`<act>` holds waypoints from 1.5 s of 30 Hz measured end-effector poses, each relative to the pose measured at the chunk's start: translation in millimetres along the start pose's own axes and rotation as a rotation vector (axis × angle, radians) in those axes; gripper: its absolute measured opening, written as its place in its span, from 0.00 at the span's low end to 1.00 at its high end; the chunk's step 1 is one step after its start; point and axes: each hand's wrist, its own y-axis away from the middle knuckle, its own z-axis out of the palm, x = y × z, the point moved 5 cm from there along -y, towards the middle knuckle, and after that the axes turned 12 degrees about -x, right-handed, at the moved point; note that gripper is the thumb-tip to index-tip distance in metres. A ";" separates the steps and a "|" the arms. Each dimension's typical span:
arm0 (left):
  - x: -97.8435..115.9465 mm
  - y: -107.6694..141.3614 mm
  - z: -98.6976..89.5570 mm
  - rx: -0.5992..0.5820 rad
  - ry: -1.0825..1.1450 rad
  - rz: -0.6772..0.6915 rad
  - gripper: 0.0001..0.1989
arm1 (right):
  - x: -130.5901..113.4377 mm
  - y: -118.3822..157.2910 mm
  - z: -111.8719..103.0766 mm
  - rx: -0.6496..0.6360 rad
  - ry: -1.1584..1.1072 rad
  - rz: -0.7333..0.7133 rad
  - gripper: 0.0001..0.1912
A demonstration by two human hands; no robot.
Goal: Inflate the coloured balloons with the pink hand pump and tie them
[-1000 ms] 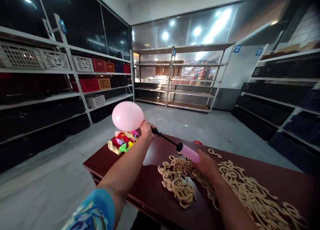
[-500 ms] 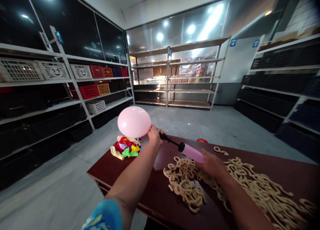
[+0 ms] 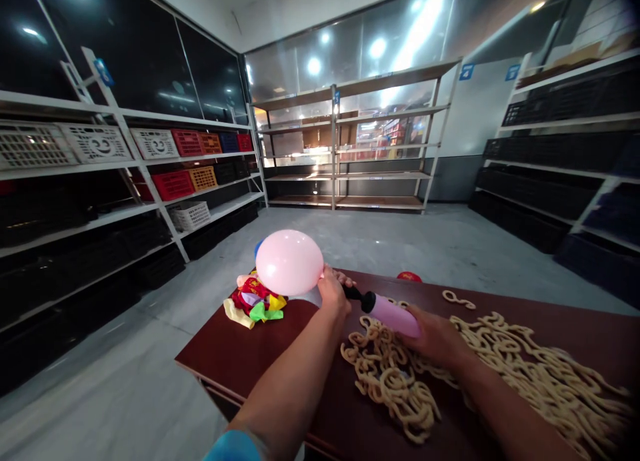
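A pink inflated balloon (image 3: 289,262) sits at the fingers of my left hand (image 3: 334,290), which is closed around its neck and the black end of a hand balloon pump. My right hand (image 3: 437,337) is wrapped round the pump's pink barrel (image 3: 395,317). Only a short stretch of black shaft shows between the two hands. The balloon's neck and the nozzle are hidden by my left fingers. Beneath the balloon lies a pile of limp, uninflated balloons (image 3: 257,301) in red, yellow, green and other colours.
Beige, curled rope-like pieces (image 3: 400,394) spread over the dark red table (image 3: 280,361), under and beyond my right arm. A red object (image 3: 409,276) shows at the table's far edge. Shelves with crates (image 3: 187,143) stand left; a rack (image 3: 334,174) stands behind.
The pump has shortened, its black shaft sliding into the barrel. My left hand and the balloon have moved right, towards my right hand. A blue object now shows behind the balloon.
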 end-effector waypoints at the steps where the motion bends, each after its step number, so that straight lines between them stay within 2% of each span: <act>1: 4.1 -2.7 1.5 -0.010 -0.007 -0.002 0.17 | 1.9 0.7 -2.1 0.002 0.006 0.007 0.19; 6: 50.8 -35.0 -4.4 -0.029 -0.013 0.038 0.16 | 24.4 2.7 -12.1 0.030 0.005 0.036 0.13; 8: 60.2 -43.8 -9.4 -0.031 -0.010 0.056 0.15 | 32.0 2.4 -12.6 0.032 0.011 0.050 0.12; 11: 47.9 -41.3 -13.9 -0.021 0.008 0.048 0.15 | 33.5 1.0 -9.7 0.029 0.064 0.080 0.13; 16: -4.5 -15.1 -8.1 -0.051 0.002 -0.037 0.16 | 14.2 -2.3 -3.8 0.057 0.118 0.028 0.16; 18: -15.0 -11.4 -3.4 -0.096 -0.006 -0.071 0.17 | 10.2 -2.8 -4.2 0.074 0.112 0.015 0.16; 21: -4.7 -21.9 2.0 -0.127 -0.041 -0.088 0.16 | 13.8 -1.6 -9.6 0.096 0.076 0.018 0.16; 26: 42.1 -53.9 -1.8 -0.084 -0.068 0.017 0.14 | 32.4 1.6 -18.7 0.038 0.037 0.106 0.12; 28: 43.5 -55.3 -7.1 -0.051 -0.045 0.032 0.14 | 34.5 2.0 -18.5 0.019 0.073 0.130 0.13; 30: 30.8 -46.5 -9.9 -0.025 -0.021 0.025 0.14 | 32.1 1.7 -16.0 0.013 0.128 0.130 0.17; 34: -6.5 -15.1 -2.4 -0.057 0.005 -0.001 0.15 | 23.5 1.8 -10.9 -0.026 0.166 0.089 0.23; 36: -14.8 -2.0 2.2 -0.069 0.017 0.009 0.15 | 18.3 4.2 -13.6 -0.037 0.145 0.070 0.25; 38: -14.8 7.8 5.2 -0.062 0.029 0.028 0.14 | 5.1 9.0 -22.8 0.029 0.127 0.007 0.32; 41: -11.3 21.8 11.1 -0.059 0.052 0.033 0.14 | -35.8 21.4 -40.4 0.222 0.147 -0.191 0.42; 43: -11.2 32.1 15.7 -0.068 0.060 0.014 0.14 | -64.4 29.7 -47.2 0.283 0.173 -0.252 0.37; 45: -12.2 40.7 17.7 -0.085 0.049 -0.047 0.14 | -81.5 36.5 -50.1 0.269 0.205 -0.226 0.26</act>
